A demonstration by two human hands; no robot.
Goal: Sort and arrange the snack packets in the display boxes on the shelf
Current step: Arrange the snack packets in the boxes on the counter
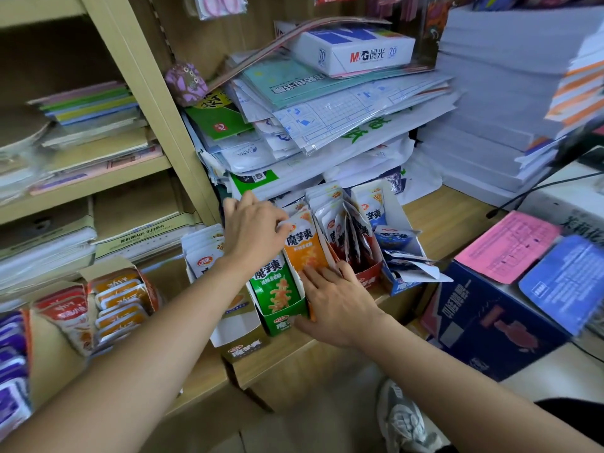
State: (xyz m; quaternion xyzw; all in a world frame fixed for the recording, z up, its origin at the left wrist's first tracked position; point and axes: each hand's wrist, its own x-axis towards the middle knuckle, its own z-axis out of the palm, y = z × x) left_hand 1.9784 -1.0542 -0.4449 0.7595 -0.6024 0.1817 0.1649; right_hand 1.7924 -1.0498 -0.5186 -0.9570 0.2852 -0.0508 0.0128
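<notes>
Orange snack packet [302,246] stands on the shelf [327,354] between the green display box [281,302] and the red display box [369,276]. Left grip [255,230] pinches its top; right grip [333,302] lies flat, fingers straight, alongside. A hard tug could topple the red packets [354,235].

Left hand [253,230] covers the upper part of the green box [281,299]; grip undetermined. Right hand [336,302] hides the lower front of the orange box [305,253]. Purple packets [11,371], lower left: cut by frame edge. Paper stack [500,93], upper right: blurred.
</notes>
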